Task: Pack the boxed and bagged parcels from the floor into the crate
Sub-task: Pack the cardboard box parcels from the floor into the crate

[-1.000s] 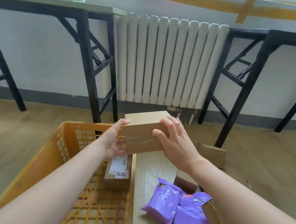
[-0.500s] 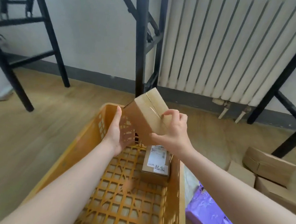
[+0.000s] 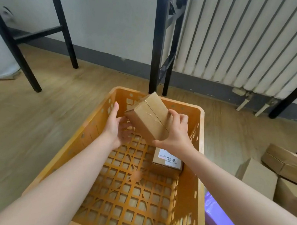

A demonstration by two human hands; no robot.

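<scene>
Both hands are over the crate [image 3: 95,130] with a box [image 3: 148,117] between them. Right hand [image 3: 177,133] grips its right edge, fingers curled over the top, thumb stretched under the near corner. Left hand [image 3: 118,127] is spread flat, palm turned to the box's left end, touching it or just short of it, hard to tell. That orange crate sits on the wood floor [image 3: 24,127], open mesh bottom mostly bare. The box hangs tilted above the crate's far end, taped seam facing up. Down inside, against the right wall, a labelled box [image 3: 167,164] lies flat. Outside on the right, plain cartons [image 3: 272,171] huddle together, and purple bags [image 3: 218,222] lie just beside the crate's near right corner.
</scene>
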